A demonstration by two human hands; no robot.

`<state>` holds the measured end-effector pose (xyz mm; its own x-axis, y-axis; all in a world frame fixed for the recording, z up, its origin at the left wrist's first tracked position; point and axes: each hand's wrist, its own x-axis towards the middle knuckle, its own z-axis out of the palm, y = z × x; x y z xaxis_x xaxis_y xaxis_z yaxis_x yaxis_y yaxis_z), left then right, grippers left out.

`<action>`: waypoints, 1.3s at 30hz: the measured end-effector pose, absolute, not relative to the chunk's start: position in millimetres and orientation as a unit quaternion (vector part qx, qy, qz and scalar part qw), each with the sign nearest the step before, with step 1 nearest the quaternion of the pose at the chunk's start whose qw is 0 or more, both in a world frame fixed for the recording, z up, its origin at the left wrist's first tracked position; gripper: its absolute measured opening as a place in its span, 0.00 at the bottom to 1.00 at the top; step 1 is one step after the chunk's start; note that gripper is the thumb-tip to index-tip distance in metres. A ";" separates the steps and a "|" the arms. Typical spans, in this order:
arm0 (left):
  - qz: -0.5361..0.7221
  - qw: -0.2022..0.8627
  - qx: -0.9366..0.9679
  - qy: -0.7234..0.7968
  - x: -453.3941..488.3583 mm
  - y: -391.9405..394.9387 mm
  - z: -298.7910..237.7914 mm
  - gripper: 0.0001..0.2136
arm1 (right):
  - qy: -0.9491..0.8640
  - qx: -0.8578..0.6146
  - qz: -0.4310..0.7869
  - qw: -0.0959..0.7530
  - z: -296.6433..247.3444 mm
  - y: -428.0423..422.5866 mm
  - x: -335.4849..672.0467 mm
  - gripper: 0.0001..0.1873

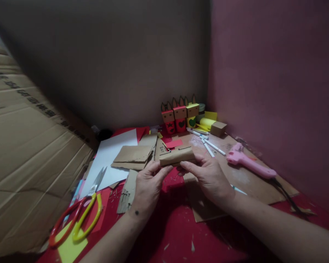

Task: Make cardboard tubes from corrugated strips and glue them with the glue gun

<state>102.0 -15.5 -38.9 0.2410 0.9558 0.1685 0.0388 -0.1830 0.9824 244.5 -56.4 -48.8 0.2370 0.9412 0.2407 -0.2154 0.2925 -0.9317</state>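
Note:
Between my two hands is a folded strip of brown cardboard (177, 157), held up over the red tabletop. My left hand (150, 182) pinches its left end between thumb and fingers. At the right end, my right hand (208, 175) grips it with the thumb along the near edge. Left of the strip lie stacked cardboard pieces (133, 155), and a ragged cardboard scrap (127, 193) is beside my left wrist. Under my right hand rests a flat cardboard sheet (201, 206), partly hidden by the forearm.
Scissors (89, 215) with red and yellow handles lie at the left on coloured paper. A pink glue gun (250, 164) with a cord rests at the right. White markers (207, 146) and three eared paper figures (180, 118) are farther back. A large cardboard panel (24, 153) leans at the left.

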 end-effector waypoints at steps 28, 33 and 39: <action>0.431 0.685 0.488 0.328 110.5 -18.1 -46.1 0.07 | -0.449 -0.367 0.506 0.638 -49.7 -53.3 241.7 0.08; 0.464 0.655 0.495 0.333 111.4 -16.4 -50.2 0.08 | -0.484 -0.442 0.391 0.646 -51.7 -47.9 245.9 0.08; 0.467 0.668 0.489 0.311 111.9 -12.6 -54.9 0.10 | -0.426 -0.525 0.347 0.650 -51.3 -47.2 246.4 0.09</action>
